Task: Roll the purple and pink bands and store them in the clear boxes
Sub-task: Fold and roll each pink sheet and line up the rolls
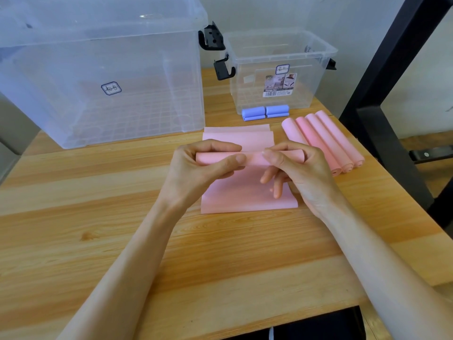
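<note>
On the table [98,241], the large box [103,77] is sitting at the far left, and the small box [277,69] is standing to its right, further back. Two short rolls [266,113] are lying side by side just in front of the small box. Four longer rolls [326,141] are resting together at the right edge, nearer than those. Between the two hands, left hand [196,168] and right hand [301,173], a half-rolled band [250,158] is lying in the middle, its flat part [240,197] trailing towards the near side. More flat bands [237,137] are lying just behind it.
</note>
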`<state>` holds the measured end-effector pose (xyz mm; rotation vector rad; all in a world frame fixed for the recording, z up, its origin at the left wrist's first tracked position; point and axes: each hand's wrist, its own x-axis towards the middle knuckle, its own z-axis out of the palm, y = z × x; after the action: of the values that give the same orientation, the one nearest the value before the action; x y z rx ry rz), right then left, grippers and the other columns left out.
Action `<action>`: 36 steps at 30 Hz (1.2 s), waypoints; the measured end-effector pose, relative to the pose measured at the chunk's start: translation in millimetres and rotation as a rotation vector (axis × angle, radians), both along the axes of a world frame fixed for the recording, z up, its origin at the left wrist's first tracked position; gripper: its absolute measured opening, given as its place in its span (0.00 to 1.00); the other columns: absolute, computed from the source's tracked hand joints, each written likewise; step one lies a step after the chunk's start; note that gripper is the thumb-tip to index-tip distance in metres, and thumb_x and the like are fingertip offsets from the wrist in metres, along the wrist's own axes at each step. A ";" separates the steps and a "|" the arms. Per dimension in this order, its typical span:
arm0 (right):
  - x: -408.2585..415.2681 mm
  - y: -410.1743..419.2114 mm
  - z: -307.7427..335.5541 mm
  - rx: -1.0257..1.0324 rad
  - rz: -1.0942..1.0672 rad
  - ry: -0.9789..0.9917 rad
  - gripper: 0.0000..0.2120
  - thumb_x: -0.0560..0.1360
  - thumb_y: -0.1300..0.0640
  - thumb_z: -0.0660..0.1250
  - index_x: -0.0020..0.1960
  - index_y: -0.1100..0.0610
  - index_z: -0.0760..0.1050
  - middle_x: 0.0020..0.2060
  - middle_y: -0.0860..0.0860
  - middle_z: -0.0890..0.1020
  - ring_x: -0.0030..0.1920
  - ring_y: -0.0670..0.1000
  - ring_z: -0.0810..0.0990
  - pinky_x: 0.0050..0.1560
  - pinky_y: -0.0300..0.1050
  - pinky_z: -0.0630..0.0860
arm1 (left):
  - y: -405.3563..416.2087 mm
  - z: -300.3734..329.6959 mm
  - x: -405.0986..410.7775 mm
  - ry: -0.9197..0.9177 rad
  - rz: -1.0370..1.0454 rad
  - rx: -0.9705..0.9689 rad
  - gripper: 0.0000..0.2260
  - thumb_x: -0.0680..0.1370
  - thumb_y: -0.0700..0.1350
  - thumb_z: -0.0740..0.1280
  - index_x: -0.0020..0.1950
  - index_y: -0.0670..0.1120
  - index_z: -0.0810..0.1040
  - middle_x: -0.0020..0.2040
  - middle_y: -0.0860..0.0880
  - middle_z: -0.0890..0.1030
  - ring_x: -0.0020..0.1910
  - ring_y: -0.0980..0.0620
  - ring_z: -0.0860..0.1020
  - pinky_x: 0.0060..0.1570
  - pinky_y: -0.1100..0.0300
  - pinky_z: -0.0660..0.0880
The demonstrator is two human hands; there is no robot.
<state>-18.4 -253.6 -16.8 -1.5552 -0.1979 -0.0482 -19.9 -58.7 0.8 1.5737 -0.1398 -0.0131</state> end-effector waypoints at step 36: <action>0.2 -0.2 -0.4 -0.002 0.007 0.000 0.11 0.69 0.51 0.73 0.44 0.59 0.82 0.34 0.59 0.85 0.23 0.55 0.77 0.28 0.43 0.75 | 4.1 -2.7 2.2 0.072 -0.022 -0.013 0.06 0.76 0.42 0.71 0.50 0.41 0.84 0.48 0.48 0.87 0.45 0.47 0.86 0.45 0.61 0.82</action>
<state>-18.2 -253.8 -17.2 -1.5563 -0.2037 -0.0421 -17.7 -54.6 -1.9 1.5568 -0.1011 -0.0861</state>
